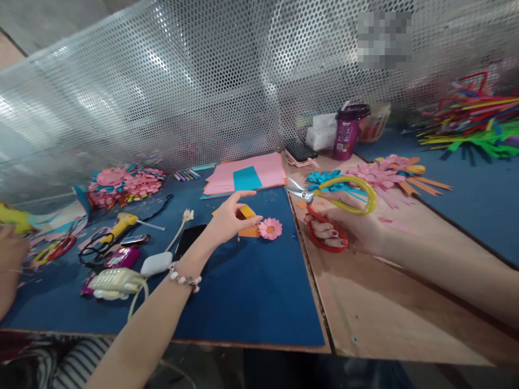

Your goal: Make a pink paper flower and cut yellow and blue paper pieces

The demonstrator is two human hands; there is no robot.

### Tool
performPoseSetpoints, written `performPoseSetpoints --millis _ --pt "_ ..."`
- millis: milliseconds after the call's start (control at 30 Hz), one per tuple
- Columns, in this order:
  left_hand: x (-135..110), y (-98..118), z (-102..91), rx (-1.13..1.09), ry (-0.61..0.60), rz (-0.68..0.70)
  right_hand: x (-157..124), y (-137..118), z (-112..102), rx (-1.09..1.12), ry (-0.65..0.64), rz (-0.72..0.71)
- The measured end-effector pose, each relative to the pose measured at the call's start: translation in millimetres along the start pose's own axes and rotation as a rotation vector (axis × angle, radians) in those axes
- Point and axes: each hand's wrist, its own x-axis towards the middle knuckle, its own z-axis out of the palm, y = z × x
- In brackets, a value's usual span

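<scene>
My right hand (pixel 352 224) grips a pair of scissors (pixel 304 194) with one yellow and one red handle loop. Their metal blades point left and are slightly parted. My left hand (pixel 231 219) hovers over the blue mat, thumb and index finger spread, holding nothing that I can see. Partly hidden behind it are a yellow paper piece (pixel 246 211) and an orange paper piece (pixel 249 232). Close to the left thumb tip lies a small pink paper flower (pixel 270 229) with an orange centre. A blue paper rectangle (pixel 247 179) rests on a pink paper stack (pixel 221 178) farther back.
On the left are a yellow glue gun (pixel 122 223), a white power strip (pixel 117 281), a white case (pixel 157 263) and a pile of paper flowers (pixel 121 183). Another person's hand (pixel 12 248) is at the left edge. A purple cup (pixel 346 132) stands behind blue paper strips (pixel 324 178).
</scene>
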Motion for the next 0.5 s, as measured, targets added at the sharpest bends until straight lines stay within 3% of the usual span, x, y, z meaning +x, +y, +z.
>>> performPoseSetpoints --millis 500 --pt "-0.7 -3.2 -0.1 0.083 -0.003 0.002 0.5 -0.7 0.2 -0.014 0.028 0.002"
